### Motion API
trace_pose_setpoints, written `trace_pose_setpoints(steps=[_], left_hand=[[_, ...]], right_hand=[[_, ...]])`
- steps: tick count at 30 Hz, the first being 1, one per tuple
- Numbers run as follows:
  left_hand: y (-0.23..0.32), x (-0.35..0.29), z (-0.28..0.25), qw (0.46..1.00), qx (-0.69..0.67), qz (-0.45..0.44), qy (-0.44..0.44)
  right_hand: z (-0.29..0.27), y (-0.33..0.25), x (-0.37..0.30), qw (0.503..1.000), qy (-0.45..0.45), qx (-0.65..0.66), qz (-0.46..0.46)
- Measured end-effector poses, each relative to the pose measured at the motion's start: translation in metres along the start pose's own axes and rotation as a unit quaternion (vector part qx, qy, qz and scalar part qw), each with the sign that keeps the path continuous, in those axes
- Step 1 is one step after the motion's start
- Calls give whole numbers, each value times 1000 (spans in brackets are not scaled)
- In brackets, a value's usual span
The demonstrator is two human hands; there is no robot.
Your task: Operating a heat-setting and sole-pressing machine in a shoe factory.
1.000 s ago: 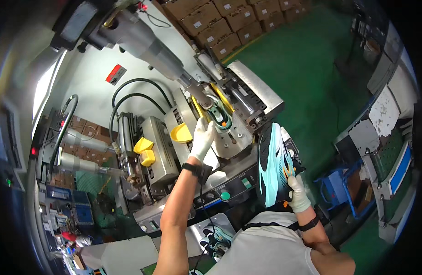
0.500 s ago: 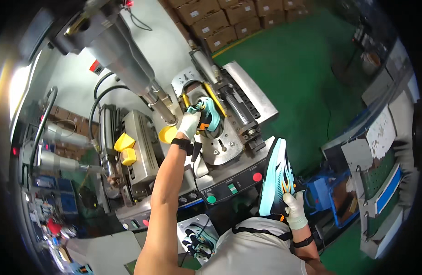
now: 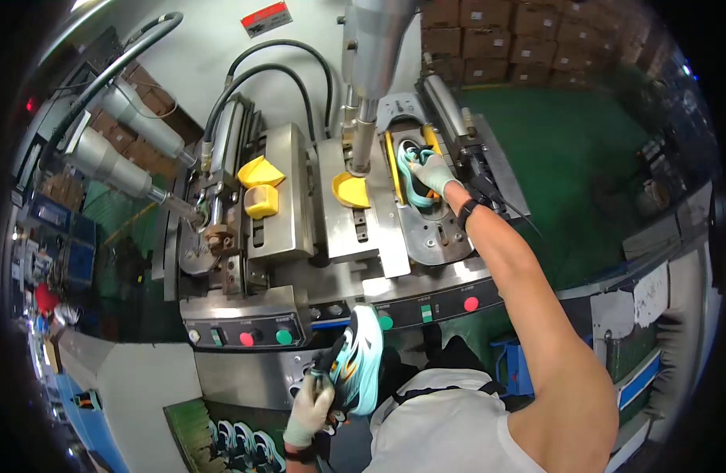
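Note:
My right hand (image 3: 436,175), white-gloved, grips a black, white and teal sports shoe (image 3: 414,191) by its upper. That shoe sits between two yellow side pads, above the slotted metal plate (image 3: 435,246) of the pressing machine. My palm and glove cover part of it. At the lower left, my left hand (image 3: 312,406), also gloved, is closed around the dark collar end of a second sports shoe (image 3: 368,355). This one is held up in front of the machine's front edge, toe up, its teal sole turned to the right.
A large press cylinder (image 3: 375,51) hangs just left of the shoe in the machine. Yellow pads (image 3: 351,191) rest on the metal blocks. Buttons line the front panel (image 3: 450,305). Several shoes (image 3: 241,441) stand at the lower left. Stacked cartons (image 3: 489,47) are at the back.
My left hand has left the machine and holds a shoe at the lower left. My right hand has moved up from the lower right onto the shoe in the machine. The view has turned left.

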State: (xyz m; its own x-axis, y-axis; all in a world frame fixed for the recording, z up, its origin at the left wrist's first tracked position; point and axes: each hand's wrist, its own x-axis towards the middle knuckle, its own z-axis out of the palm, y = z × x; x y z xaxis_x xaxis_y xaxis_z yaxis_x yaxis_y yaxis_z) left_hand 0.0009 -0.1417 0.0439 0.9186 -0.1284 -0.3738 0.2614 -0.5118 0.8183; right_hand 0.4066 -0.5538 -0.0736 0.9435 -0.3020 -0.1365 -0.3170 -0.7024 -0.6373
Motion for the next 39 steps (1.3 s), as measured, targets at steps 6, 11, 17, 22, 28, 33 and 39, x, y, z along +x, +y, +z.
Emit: trace_pose_setpoints(steps=[6, 11, 17, 22, 28, 33, 39], left_hand=[[-93, -168, 36, 883, -116, -379, 251], [-223, -203, 68, 793, -141, -362, 469], [-334, -156, 130, 772, -33, -325, 546], [-312, -114, 128, 826, -124, -272, 477], [-343, -147, 94, 891, -225, -184, 348], [-412, -247, -69, 812, 166, -230, 510], [-538, -285, -101, 835, 181, -361, 374]], right_hand=[[66, 7, 24, 987, 54, 118, -94], [35, 48, 67, 962, -59, 183, -195], [53, -47, -122, 956, -18, 58, -287], [116, -29, -329, 865, -81, -77, -489], [168, -6, -346, 818, -108, -424, -373], [172, -28, -414, 872, -265, -174, -372], [282, -56, -502, 868, -471, 17, -157]])
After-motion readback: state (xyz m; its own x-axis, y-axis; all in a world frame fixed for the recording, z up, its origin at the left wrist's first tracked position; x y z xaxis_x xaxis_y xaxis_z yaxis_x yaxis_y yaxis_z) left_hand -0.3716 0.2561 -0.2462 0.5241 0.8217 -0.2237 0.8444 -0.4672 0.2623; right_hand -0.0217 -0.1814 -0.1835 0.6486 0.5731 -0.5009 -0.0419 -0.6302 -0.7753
